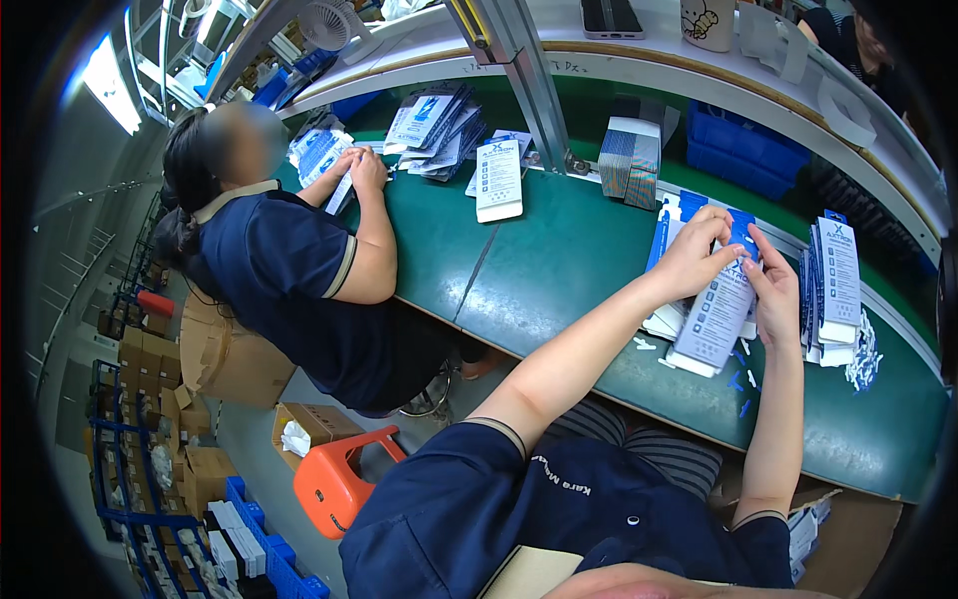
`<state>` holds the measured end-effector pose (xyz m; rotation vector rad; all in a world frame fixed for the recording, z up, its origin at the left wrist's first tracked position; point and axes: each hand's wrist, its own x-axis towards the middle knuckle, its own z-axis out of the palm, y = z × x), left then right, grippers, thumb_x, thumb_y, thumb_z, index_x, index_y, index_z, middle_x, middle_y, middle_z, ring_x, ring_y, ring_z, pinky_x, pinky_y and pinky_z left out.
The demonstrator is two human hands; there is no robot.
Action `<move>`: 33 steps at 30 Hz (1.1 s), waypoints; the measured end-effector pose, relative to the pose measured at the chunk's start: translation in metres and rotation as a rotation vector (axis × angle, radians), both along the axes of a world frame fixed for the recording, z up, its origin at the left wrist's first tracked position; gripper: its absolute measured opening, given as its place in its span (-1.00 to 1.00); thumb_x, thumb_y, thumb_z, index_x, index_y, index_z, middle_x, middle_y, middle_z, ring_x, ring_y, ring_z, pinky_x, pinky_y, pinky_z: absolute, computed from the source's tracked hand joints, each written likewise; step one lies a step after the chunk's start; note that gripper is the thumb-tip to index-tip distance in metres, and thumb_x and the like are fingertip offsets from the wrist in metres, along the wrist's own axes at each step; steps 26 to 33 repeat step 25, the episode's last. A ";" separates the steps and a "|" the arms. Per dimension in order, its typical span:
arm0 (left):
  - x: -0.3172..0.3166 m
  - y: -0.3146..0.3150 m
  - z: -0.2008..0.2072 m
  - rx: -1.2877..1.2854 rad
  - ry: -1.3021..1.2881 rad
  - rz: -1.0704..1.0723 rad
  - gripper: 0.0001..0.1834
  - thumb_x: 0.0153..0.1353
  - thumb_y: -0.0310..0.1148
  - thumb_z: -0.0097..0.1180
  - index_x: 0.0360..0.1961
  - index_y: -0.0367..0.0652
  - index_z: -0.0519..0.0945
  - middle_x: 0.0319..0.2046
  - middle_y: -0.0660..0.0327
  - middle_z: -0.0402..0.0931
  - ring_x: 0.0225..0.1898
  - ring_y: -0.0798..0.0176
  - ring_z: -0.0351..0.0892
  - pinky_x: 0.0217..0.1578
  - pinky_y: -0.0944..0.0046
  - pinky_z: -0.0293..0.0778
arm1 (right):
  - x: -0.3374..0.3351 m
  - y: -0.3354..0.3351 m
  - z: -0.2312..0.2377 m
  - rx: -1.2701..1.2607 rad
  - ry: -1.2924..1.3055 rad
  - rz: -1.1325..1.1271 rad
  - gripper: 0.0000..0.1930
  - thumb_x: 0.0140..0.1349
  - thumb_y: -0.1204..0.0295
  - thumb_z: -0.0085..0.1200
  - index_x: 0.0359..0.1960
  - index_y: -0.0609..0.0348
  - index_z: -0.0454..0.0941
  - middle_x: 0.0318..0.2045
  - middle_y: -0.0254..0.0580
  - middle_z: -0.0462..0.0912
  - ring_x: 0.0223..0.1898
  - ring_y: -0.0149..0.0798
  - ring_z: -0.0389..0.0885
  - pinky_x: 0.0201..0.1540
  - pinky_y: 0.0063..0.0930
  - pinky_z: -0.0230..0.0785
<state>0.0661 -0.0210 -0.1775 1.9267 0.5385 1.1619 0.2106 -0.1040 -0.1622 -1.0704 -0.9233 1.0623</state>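
Your left hand (691,258) is closed around the upper edge of a flat white-and-blue retail package (717,311), fingers curled over its top near the blue hang tab. Your right hand (774,292) grips the same package along its right edge, thumb on the face, fingers behind. The package sits tilted between both hands, its lower end just above the green work surface (559,270).

Under and just behind your left hand: a small pile of the same packages (667,232), blue tops showing. Just right of your right hand: a standing stack of packages (836,290), leaning upright, with a heap of small white plastic bits (864,361) at its foot. Below your hands, a few loose blue and white scraps (743,381) lie on the surface.

Well to the left of your left hand, one package lies flat by a metal upright (529,90); call it the single flat package (498,180). Between it and your hands stands a block of blue-striped packs (631,160). Beyond them, blue bins (743,150) under the raised shelf.

Far left: a co-worker in a dark blue shirt (289,270) sits at the same bench, both hands (357,168) on a fanned heap of packages (434,130). An orange stool (334,479) stands on the floor below your left elbow.
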 end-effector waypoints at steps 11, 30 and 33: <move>-0.003 -0.002 0.007 0.006 -0.044 -0.016 -0.78 0.10 -0.38 0.24 -0.48 -0.26 0.46 -0.15 0.11 0.38 -0.18 0.22 0.39 -0.25 0.30 0.34 | 0.011 0.000 -0.002 0.235 -0.737 -0.142 -0.69 0.21 0.52 0.10 0.01 0.24 0.57 -0.33 -0.22 0.56 -0.26 -0.37 0.44 -0.10 -0.53 0.30; -0.002 0.001 0.007 0.094 0.016 0.048 -0.84 0.08 -0.42 0.25 -0.44 -0.27 0.53 -0.10 0.07 0.40 -0.24 0.22 0.51 -0.22 0.29 0.43 | 0.006 0.001 -0.007 0.344 -0.911 -0.349 -0.78 0.16 0.50 0.14 -0.14 0.09 0.68 -0.25 -0.20 0.35 -0.13 -0.20 0.36 -0.01 -0.43 0.25; -0.002 0.001 0.007 0.094 0.016 0.048 -0.84 0.08 -0.42 0.25 -0.44 -0.27 0.53 -0.10 0.07 0.40 -0.24 0.22 0.51 -0.22 0.29 0.43 | 0.006 0.001 -0.007 0.344 -0.911 -0.349 -0.78 0.16 0.50 0.14 -0.14 0.09 0.68 -0.25 -0.20 0.35 -0.13 -0.20 0.36 -0.01 -0.43 0.25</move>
